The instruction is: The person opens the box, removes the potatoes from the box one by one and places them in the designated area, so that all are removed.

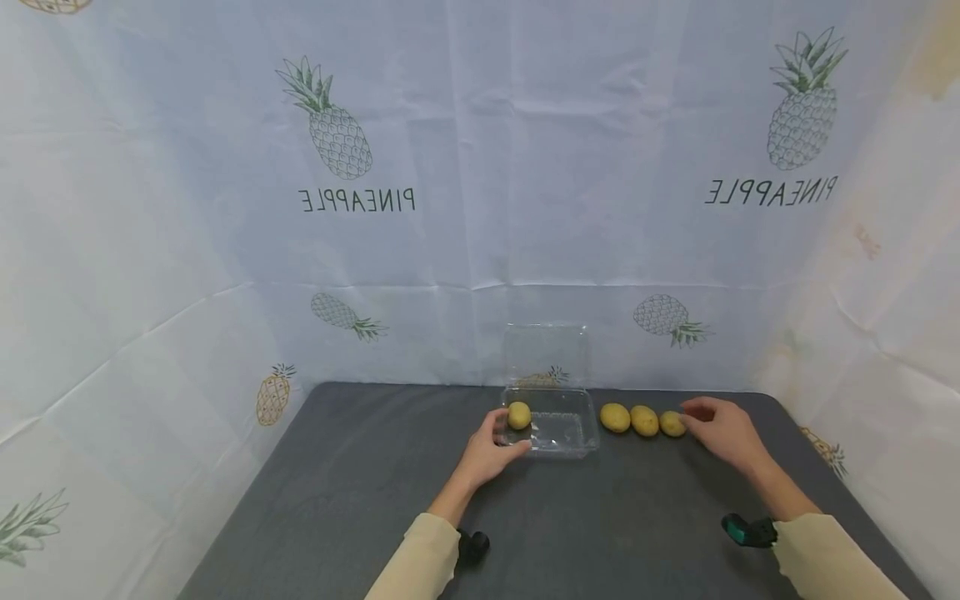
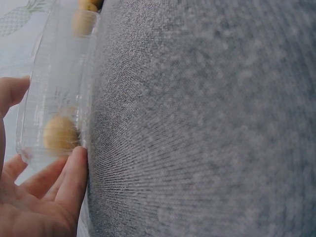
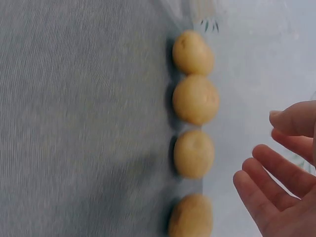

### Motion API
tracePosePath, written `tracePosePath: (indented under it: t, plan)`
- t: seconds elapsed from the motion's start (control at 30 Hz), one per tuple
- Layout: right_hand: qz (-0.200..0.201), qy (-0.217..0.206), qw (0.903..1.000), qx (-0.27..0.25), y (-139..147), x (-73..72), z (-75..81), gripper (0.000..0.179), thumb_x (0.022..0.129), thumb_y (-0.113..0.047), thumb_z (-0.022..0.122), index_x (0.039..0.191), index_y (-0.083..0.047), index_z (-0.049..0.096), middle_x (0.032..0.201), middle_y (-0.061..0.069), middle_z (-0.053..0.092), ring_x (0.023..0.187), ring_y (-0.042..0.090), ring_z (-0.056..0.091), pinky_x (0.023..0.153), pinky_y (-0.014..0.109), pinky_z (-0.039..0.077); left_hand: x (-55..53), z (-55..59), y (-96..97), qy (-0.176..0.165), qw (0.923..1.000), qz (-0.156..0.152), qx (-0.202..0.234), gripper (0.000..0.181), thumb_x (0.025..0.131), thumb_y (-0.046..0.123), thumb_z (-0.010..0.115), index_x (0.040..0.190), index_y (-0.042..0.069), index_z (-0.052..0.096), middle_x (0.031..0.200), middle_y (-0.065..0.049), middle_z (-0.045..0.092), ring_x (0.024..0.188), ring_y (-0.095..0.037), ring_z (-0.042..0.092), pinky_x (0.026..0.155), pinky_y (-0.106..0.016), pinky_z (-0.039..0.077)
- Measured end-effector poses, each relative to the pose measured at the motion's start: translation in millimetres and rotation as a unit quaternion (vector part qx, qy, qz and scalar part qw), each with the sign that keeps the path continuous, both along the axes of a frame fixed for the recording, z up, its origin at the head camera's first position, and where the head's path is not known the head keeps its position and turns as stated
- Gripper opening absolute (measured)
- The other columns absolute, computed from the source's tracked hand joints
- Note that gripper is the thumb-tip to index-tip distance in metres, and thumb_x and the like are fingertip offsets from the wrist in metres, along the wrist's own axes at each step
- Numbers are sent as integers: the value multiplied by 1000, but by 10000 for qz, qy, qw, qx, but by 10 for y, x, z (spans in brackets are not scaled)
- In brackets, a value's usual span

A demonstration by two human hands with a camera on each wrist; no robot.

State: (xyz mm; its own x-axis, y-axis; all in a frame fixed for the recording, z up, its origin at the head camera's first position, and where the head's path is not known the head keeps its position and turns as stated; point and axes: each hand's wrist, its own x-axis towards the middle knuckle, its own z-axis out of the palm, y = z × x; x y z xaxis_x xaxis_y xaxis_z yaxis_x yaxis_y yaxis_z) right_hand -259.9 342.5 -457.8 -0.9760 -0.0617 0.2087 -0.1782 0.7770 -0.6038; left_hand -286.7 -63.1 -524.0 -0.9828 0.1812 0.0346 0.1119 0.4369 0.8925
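Note:
A clear plastic container (image 1: 564, 432) sits near the table's back edge with its lid (image 1: 546, 352) raised. One potato (image 1: 519, 415) lies at its left end. My left hand (image 1: 483, 457) holds that end of the container, thumb at the front corner and fingers along the left side. To the right, several potatoes (image 3: 195, 100) stand in a row. Over the row's right end is my right hand (image 1: 723, 429), fingers slightly bent, with nothing in its grasp. In the head view it hides the last potato (image 3: 191, 217), which the right wrist view shows.
The dark grey table (image 1: 352, 492) ends at a hanging white cloth (image 1: 480, 233) with printed pineapples, which also rises on both sides. Black wrist devices (image 1: 474, 546) are strapped at both sleeves.

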Motion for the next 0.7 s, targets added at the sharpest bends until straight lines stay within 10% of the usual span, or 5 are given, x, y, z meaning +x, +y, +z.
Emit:
tracePosePath:
  t: [0.7]
  plan:
    - [680, 36, 9957, -632, -601, -20, 28, 33, 100, -22, 69, 123, 1, 68, 120, 20, 66, 105, 37, 65, 82, 49, 56, 11, 17, 8, 5, 10000, -11, -27, 78, 88, 44, 79, 152, 16, 43, 137, -14, 58, 112, -25, 60, 85, -47, 52]
